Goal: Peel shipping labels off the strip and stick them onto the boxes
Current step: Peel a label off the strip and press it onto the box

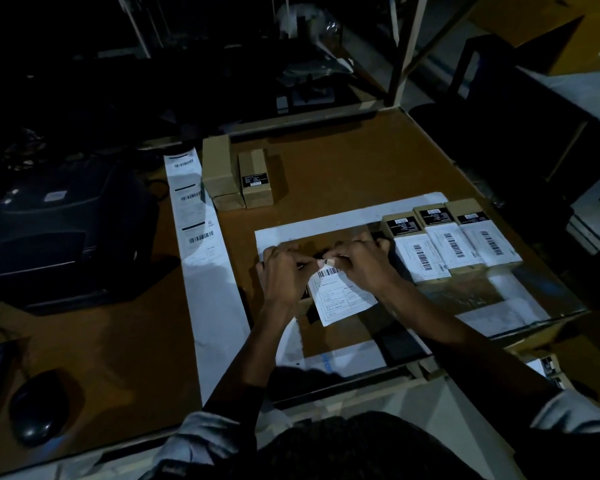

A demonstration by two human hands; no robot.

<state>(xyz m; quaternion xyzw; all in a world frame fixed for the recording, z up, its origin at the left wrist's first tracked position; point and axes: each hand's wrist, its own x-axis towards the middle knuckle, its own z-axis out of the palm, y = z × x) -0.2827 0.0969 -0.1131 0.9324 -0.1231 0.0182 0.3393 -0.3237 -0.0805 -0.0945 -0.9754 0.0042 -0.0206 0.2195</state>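
Left hand (pixel 284 271) and right hand (pixel 364 263) each pinch the top edge of one label (pixel 340 296), held taut over a mostly hidden box (pixel 303 301), presumably to land it square beside three labelled boxes (pixel 454 247).

A dim packing station in a warehouse or shipping room: a label printer (pixel 63 233) feeds a barcode strip (pixel 196 216) across a brown desk (pixel 343 161) beside small cardboard boxes (pixel 236 174) and metal racking (pixel 406 46).
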